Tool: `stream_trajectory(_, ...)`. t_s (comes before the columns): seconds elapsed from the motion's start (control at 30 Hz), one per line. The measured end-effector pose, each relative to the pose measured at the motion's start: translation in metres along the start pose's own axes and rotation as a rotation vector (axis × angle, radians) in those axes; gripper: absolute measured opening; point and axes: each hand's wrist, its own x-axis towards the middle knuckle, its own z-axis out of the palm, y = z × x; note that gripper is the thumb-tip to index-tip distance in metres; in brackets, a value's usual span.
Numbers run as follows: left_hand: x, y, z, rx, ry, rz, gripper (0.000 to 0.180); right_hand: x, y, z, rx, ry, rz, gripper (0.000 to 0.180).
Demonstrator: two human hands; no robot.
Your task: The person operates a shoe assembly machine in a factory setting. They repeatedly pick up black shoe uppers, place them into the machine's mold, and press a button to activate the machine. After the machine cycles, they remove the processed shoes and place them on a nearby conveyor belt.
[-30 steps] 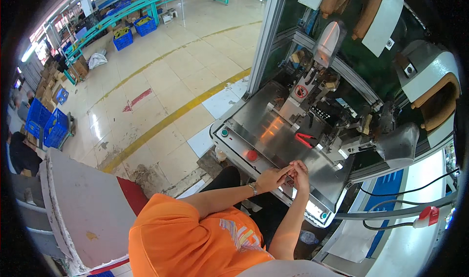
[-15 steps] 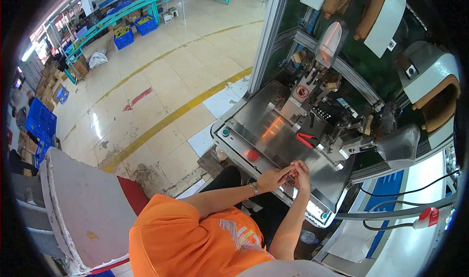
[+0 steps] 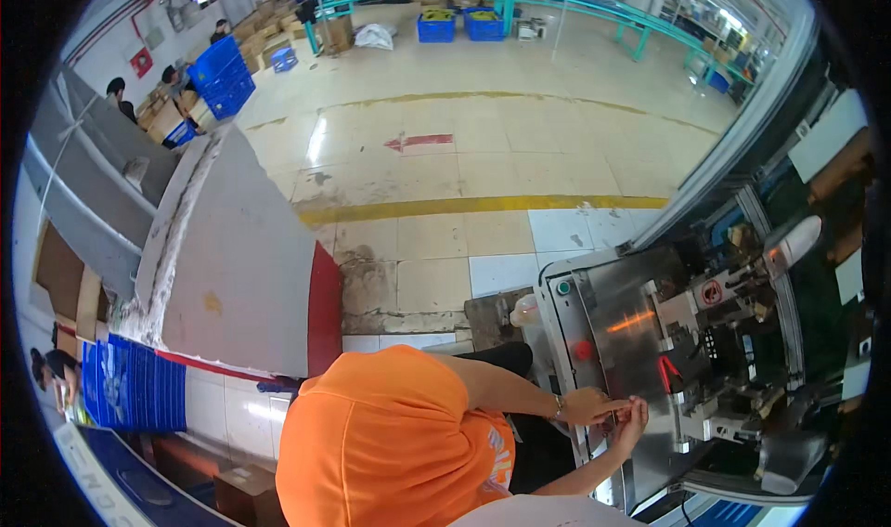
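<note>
Both hands meet at five o'clock on the steel machine table (image 3: 620,341), left hand (image 3: 587,406) and right hand (image 3: 632,419) pinching something small, seemingly light, hidden between fingertips.

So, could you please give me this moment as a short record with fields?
Setting: factory floor with a yellow line
Person: seated, orange shirt
Left hand: resting on the machine's steel table, fingers pointing toward the right hand
Right hand: raised beside the left, fingertips meeting it
Held item: too small to tell
Nearby: red button, green button, red clip
Background: blue crates
</note>
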Motion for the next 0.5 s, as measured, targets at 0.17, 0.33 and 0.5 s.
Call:
stream_trajectory(0.17,0.0001,-0.0026,0.0011,0.106,0.032,-0.006,0.061,0.0039,-0.0026,0.0069,0.031,-0.048,-0.004,0.02)
stream_trajectory(0.33,0.0006,-0.0004,-0.0012,0.122,0.016,-0.01,0.059,0.0024,-0.0052,0.0103,0.047,-0.061,-0.025,0.019)
stream_trajectory(0.5,0.0008,0.0029,-0.0034,0.108,0.051,-0.006,0.063,0.0034,-0.0009,0.0076,0.037,-0.064,-0.044,0.017)
